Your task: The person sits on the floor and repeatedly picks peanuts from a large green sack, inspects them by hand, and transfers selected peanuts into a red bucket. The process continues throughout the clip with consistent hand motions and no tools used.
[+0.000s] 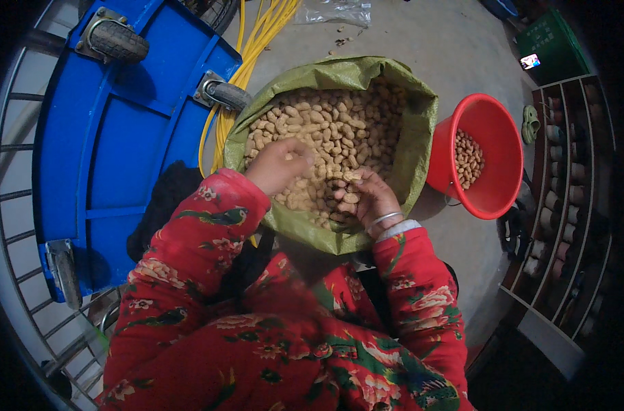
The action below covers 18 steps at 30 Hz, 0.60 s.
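An open green woven sack (421, 130) stands in front of me with its rim rolled outward, holding a heap of unshelled peanuts (325, 127). Over the left part of the heap is my left hand (282, 166), its fingers curled together and slightly blurred; whatever they hold is hidden. My right hand (377, 198), with a silver bangle at the wrist, is at the near right side of the sack. Its fingers are closed around a few unshelled peanuts (351, 188). Both forearms are in red flowered sleeves.
Right of the sack, a red bucket (490, 164) holds small reddish-brown peanuts (468, 161). A blue wheeled platform (130, 154) is propped at the left, beside yellow cable (257, 44). At the right are a shoe rack (562, 198), a green clog (530, 124) and a green box (555, 44).
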### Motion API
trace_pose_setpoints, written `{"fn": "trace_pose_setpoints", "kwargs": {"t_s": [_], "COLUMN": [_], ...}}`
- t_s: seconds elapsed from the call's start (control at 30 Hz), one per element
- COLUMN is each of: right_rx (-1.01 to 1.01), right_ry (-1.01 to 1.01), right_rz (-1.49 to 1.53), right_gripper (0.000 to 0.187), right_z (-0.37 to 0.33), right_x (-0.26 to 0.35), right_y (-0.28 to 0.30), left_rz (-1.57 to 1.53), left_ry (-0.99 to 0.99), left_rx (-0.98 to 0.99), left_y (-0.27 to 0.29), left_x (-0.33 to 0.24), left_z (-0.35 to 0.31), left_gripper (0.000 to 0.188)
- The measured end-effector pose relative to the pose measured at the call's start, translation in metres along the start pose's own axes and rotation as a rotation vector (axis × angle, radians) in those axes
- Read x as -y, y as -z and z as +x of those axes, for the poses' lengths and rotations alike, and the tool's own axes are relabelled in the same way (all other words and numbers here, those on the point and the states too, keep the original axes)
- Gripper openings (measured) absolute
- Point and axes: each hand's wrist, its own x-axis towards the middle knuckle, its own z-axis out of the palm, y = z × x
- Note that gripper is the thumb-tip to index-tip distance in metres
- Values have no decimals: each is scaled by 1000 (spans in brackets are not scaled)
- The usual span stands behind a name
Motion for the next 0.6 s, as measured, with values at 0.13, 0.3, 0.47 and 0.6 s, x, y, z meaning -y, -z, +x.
{"fn": "trace_pose_setpoints", "kwargs": {"t_s": [0.13,0.3,0.47,0.6], "right_rx": [12,-106,-256,-332], "right_ry": [66,33,15,10], "right_rz": [6,48,-85,-43], "right_gripper": [17,16,21,23], "right_z": [-1,-1,3,3], "right_x": [1,2,2,5], "right_y": [-4,-3,2,1], "left_rz": [326,1023,1289,1280], "left_ry": [-159,-403,-219,-203], "left_rx": [-131,-107,28,58], "left_y": [3,-2,-18,-25], "left_x": [10,33,46,44], "left_z": [4,6,3,3], "left_gripper": [12,13,16,17]}}
